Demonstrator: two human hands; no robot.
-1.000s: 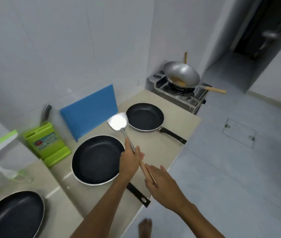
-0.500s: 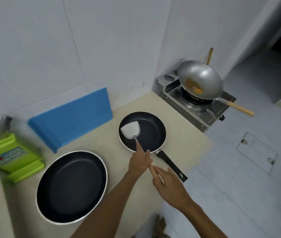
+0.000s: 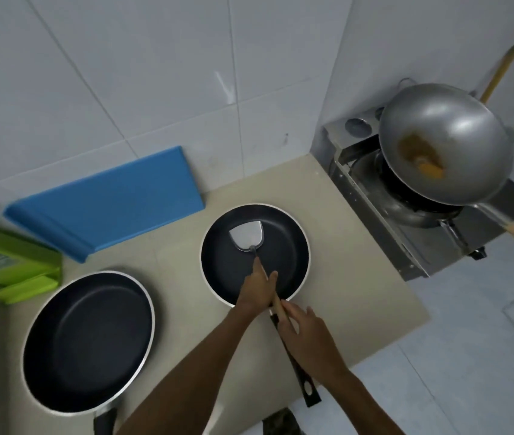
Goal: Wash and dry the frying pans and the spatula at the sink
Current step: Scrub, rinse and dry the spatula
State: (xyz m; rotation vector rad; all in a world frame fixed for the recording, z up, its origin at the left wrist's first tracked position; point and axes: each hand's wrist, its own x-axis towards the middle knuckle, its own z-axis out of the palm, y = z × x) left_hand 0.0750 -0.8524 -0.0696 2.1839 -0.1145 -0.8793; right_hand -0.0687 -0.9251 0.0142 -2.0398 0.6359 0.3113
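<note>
A metal spatula point(image 3: 247, 236) with a wooden handle rests its blade inside the smaller black frying pan point(image 3: 283, 252) on the beige counter. My left hand point(image 3: 257, 288) grips the spatula's shaft over the pan's near rim. My right hand point(image 3: 307, 335) holds the wooden handle end, above the pan's black handle. A larger black frying pan point(image 3: 87, 340) sits on the counter to the left, untouched.
A blue cutting board point(image 3: 108, 199) leans on the tiled wall. A green knife block point(image 3: 8, 265) is at the left edge. A gas stove point(image 3: 406, 208) on the right carries a steel wok point(image 3: 443, 146) with food residue. The counter point(image 3: 359, 287) drops to the floor on the right.
The spatula has moved right, from above the large pan to inside the smaller pan, with both hands on it. The view has shifted right; the third pan at far left is out of view.
</note>
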